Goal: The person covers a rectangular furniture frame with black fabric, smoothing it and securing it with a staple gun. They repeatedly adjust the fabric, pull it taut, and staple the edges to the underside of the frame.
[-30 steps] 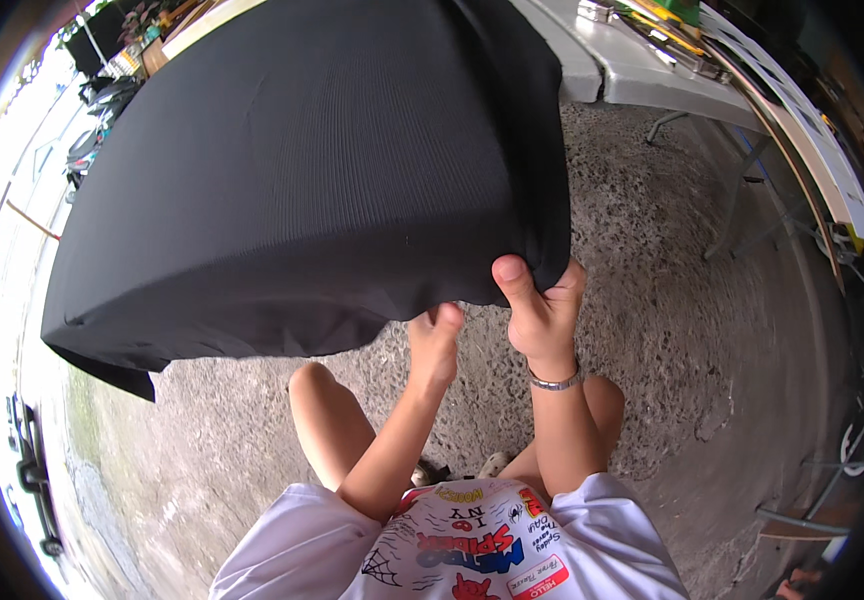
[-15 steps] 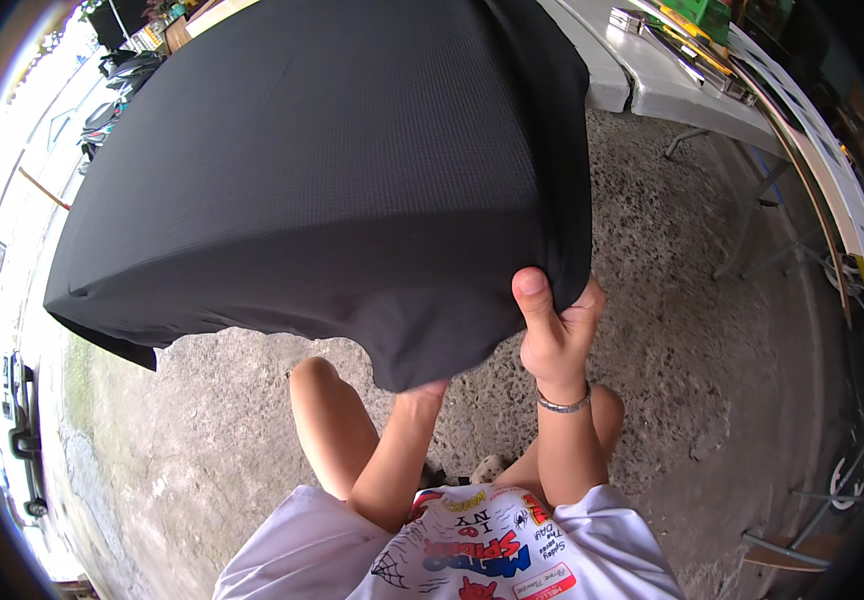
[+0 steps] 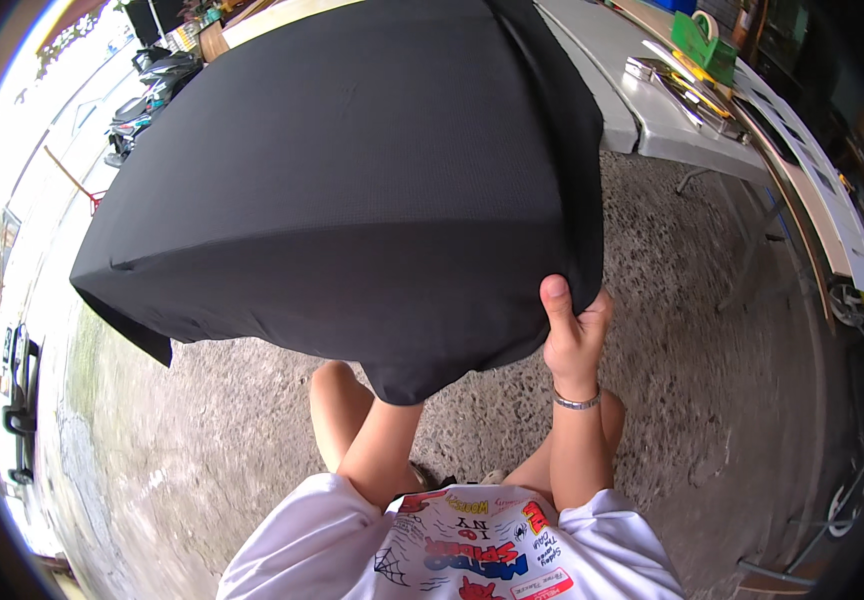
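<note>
A large black textured cloth (image 3: 352, 170) is draped over a broad boxy form with a rounded front edge, its loose hem hanging toward me. What lies beneath the cloth is hidden. At the near right corner my right hand (image 3: 574, 335) is closed on the cloth, thumb pressed on the outside and fingers curled behind the edge. My left forearm (image 3: 389, 435) reaches up under the hanging hem near the middle. That hand is covered, and its fingers cannot be seen; the cloth bulges over it.
Grey folding tables (image 3: 692, 135) stand at the right, carrying metal tools, a green tape dispenser (image 3: 704, 45) and long white strips (image 3: 822, 180). Rough concrete floor (image 3: 692, 330) spreads below. Parked motorcycles (image 3: 157, 90) are at the far left.
My left hand has gone further under the hem, so its wrist is now covered. My right hand keeps its hold at the corner. The whole view has shifted slightly.
</note>
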`<state>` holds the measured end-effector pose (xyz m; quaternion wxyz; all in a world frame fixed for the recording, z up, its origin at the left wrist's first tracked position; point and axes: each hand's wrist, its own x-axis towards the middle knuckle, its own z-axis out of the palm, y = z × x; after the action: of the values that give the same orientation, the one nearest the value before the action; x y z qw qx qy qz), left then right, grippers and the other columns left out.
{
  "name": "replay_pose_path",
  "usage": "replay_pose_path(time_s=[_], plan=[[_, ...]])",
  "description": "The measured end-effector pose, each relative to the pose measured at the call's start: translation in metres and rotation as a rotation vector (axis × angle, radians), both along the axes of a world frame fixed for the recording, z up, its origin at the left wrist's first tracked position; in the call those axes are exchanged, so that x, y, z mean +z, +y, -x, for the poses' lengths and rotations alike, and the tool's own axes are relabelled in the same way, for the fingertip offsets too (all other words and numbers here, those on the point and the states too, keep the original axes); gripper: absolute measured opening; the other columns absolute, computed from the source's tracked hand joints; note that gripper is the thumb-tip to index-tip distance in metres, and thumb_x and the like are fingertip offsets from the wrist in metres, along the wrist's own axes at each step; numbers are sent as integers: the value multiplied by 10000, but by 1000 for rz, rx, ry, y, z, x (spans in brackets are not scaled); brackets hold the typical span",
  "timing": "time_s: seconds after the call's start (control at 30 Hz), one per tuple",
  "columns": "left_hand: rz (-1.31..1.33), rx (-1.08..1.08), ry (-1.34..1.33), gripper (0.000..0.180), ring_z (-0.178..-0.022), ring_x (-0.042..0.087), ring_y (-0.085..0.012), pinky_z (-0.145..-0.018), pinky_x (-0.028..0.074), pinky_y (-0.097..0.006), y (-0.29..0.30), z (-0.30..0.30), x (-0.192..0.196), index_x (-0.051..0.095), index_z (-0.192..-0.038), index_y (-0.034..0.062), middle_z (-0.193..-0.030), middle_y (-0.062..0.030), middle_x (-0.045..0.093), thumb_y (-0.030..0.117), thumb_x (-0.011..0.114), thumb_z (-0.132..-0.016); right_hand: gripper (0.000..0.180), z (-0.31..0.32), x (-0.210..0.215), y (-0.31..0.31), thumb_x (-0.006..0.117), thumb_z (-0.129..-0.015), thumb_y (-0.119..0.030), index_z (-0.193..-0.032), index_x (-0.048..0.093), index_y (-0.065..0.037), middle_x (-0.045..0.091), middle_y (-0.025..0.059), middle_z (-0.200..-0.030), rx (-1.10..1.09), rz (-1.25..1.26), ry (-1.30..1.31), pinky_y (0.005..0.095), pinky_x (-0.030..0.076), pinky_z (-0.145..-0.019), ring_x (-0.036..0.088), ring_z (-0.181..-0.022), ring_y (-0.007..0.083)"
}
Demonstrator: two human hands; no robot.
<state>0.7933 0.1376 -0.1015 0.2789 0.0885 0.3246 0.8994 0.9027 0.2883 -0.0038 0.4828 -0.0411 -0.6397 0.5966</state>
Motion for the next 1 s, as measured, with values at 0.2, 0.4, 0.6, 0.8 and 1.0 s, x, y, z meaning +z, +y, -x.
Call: replay_pose_path(time_s=[0.2, 0.4, 0.6, 0.8, 1.0], plan=[[265, -127, 291, 421, -1258, 513, -275, -1078, 417, -401, 32, -37, -24, 526, -1319, 50, -1366, -131, 538, 297, 539, -978, 466, 8, 1, -19, 683, -941, -352, -1063, 576, 85, 628, 146, -1063, -211, 124, -65, 319, 479, -833, 591, -931, 182], [314, -198, 367, 394, -1231, 538, -276, -1055, 439, -398, 36, -44, -41, 561, -1284, 49, -1335, -133, 564, 281, 561, -965, 688, 8, -3, -3, 622, -982, -323, -1422, 337, 122, 469, 248, -1413, -167, 1, 20, 363, 420, -1070, 529, -1231, 260], [367, -241, 416, 368, -1204, 562, -277, -1032, 462, -395, 37, -51, -51, 597, -1248, 49, -1305, -135, 590, 265, 582, -951, 678, 5, -2, 2, 614, -989, -300, -1452, 324, 101, 370, 238, -1502, -164, -28, -13, 349, 332, -1139, 444, -1325, 252], [423, -288, 447, 342, -1178, 586, -278, -1008, 485, -392, 23, -47, -71, 632, -1213, 48, -1274, -137, 616, 249, 603, -938, 751, 5, 1, 3, 629, -966, -392, -1446, 341, 108, 356, 241, -1517, -346, -131, -88, 358, 335, -1139, 427, -1349, 266], [664, -335, 499, 317, -1151, 610, -279, -985, 508, -389, -24, -29, -130, 668, -1178, 47, -1244, -139, 642, 233, 624, -924, 732, 4, 2, 14, 631, -946, -465, -1306, 492, 156, 553, 278, -1324, -198, 62, -239, 340, 506, -967, 620, -1100, 266]])
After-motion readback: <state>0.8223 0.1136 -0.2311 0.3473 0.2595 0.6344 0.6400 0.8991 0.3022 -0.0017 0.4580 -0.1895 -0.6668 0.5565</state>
